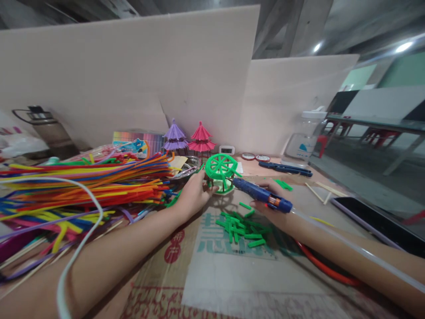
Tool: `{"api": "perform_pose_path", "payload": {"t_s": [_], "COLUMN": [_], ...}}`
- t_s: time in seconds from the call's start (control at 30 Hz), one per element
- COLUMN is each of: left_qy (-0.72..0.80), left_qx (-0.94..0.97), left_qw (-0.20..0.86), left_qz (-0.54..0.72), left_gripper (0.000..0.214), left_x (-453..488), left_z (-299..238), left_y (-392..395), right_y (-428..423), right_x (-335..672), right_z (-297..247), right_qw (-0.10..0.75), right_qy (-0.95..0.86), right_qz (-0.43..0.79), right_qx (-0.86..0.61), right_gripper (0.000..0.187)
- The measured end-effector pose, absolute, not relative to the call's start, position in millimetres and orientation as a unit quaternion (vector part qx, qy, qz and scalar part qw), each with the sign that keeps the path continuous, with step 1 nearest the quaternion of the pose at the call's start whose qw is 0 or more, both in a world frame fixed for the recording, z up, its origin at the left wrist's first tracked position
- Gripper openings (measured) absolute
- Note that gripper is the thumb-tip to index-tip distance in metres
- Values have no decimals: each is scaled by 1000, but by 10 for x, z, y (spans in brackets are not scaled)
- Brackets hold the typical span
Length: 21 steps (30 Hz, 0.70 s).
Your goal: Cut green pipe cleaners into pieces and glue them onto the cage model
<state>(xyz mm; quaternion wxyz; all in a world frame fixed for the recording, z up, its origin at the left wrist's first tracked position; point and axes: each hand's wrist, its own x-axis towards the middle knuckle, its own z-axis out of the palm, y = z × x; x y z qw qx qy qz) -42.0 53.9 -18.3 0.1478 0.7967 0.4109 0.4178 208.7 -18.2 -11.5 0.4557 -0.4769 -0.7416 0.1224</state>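
Note:
My left hand [195, 194] rests on the table with its fingers closed around the base of a green wheel-shaped model [221, 170] made of stick pieces. My right hand [270, 201] grips a blue glue gun [262, 195] whose nozzle points left at the model's lower side. A clear glue stick [348, 248] runs back from the gun along my right forearm. A pile of short green stick pieces [242, 226] lies on the cardboard just in front of the model.
A big heap of coloured pipe cleaners [86, 186] fills the left. Purple [175, 138] and pink [201, 138] pagoda models stand at the back by a metal bowl [186, 170]. A dark tool [285, 169], a clear jug [303, 141], a phone [378, 221] and a red cord [325, 268] lie right.

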Motion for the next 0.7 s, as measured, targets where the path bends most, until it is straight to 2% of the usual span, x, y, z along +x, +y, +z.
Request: {"api": "perform_pose_path", "payload": {"t_s": [0.7], "left_qy": [404], "left_qx": [790], "left_qw": [168], "left_qz": [429], "left_gripper": [33], "left_x": [-423], "left_z": [-193], "left_y": [538], "right_y": [-232], "right_x": [2054], "right_z": [-19], "right_qw": [439], "right_qy": [-745], "right_qz": [123], "right_qx": [-488], "right_gripper": [24]}}
